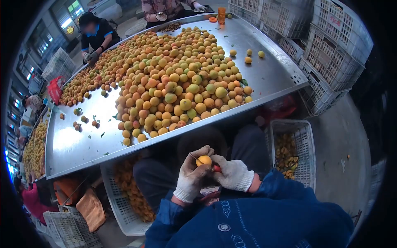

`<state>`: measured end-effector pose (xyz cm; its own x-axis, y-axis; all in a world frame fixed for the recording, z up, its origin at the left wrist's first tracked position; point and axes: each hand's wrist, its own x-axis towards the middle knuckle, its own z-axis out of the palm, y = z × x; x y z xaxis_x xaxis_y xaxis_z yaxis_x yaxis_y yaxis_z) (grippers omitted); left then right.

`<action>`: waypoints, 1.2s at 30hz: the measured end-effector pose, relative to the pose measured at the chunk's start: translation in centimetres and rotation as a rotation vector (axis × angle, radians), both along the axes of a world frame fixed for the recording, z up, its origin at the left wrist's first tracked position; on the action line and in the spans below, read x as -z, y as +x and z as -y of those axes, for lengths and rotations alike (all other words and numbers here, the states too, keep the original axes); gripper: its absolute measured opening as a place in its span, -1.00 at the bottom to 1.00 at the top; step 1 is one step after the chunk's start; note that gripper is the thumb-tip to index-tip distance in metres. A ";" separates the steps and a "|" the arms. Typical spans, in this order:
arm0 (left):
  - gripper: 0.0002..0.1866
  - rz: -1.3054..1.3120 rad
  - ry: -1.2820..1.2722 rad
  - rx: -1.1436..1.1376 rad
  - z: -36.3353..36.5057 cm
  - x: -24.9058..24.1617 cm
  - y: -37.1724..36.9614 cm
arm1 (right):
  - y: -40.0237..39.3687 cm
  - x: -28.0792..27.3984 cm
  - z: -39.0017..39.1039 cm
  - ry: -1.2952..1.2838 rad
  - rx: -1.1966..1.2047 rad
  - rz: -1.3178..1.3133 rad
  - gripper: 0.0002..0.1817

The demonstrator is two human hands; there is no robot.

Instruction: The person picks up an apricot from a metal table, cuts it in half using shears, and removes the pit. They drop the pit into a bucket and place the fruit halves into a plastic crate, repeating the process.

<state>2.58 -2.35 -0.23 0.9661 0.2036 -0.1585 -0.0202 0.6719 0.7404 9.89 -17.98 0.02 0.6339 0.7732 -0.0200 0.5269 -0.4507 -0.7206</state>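
My left hand [190, 175], in a soiled white knit glove, is closed around a yellow-orange apricot [203, 160] above my lap. Beside it, my gloved right hand [235, 173] grips a red-handled knife [216, 168]. Only a bit of the red handle shows between the hands. A thin dark line, perhaps the blade tip, sticks out at the apricot's left side; the rest is hidden by fruit and fingers. Just beyond my hands, a large heap of apricots [173, 82] covers much of the metal table [74, 140].
A white crate [120, 206] of halved-looking orange fruit stands at my left, another crate [312, 153] with darker pieces at my right. Stacked crates [326, 53] rise at the back right. An orange cup [221, 16] stands on the far edge. Co-workers [97, 37] sit around the table.
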 end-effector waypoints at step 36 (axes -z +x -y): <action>-0.49 -0.035 0.057 0.025 1.3 0.0 -0.8 | 3.1 -7.1 -4.1 0.843 0.250 -0.756 -0.76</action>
